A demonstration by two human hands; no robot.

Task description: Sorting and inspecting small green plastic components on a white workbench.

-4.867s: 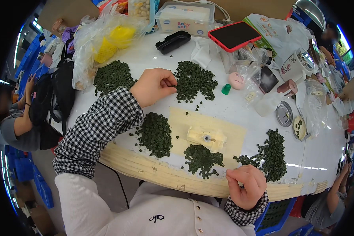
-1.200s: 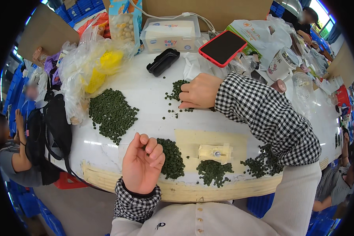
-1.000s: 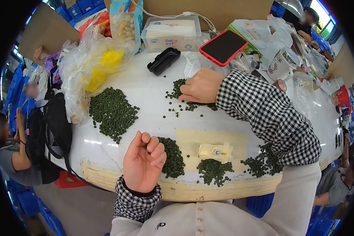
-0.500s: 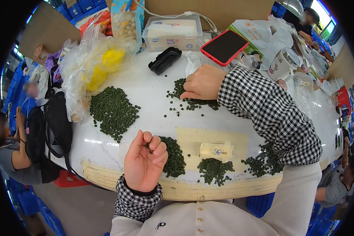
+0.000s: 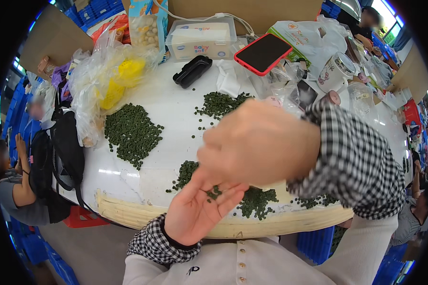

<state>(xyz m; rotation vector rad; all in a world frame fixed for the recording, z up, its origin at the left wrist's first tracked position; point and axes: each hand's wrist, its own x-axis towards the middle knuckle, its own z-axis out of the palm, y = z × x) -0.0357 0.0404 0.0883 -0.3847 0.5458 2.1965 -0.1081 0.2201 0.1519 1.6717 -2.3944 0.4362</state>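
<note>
My left hand (image 5: 190, 213) is turned palm up with its fingers stretched out. Several small dark green round pieces (image 5: 214, 192) lie on it, near the base of the fingers. Right above it hovers my right hand (image 5: 261, 142), smeared by motion, its fingertips bent down over the left fingers and hidden. Whether anything is between them I cannot make out. Heaps of the same pieces lie around: a large left heap (image 5: 132, 135), a far heap (image 5: 221, 104), a heap beside my left hand (image 5: 185, 172), and a near heap (image 5: 257, 203) partly behind my right hand.
Beyond the heaps stand a black case (image 5: 192, 71), a white tissue (image 5: 228, 80), a red-framed phone (image 5: 264, 53), a plastic box (image 5: 202, 40) and a mug (image 5: 335, 73). Plastic bags (image 5: 114, 80) and a black backpack (image 5: 66, 152) edge the left side. Co-workers sit on both sides.
My right hand has come back from the far heap to above my left hand, now covering the pale block with the metal pin. My left hand has unfolded from a loose curl, showing its pieces.
</note>
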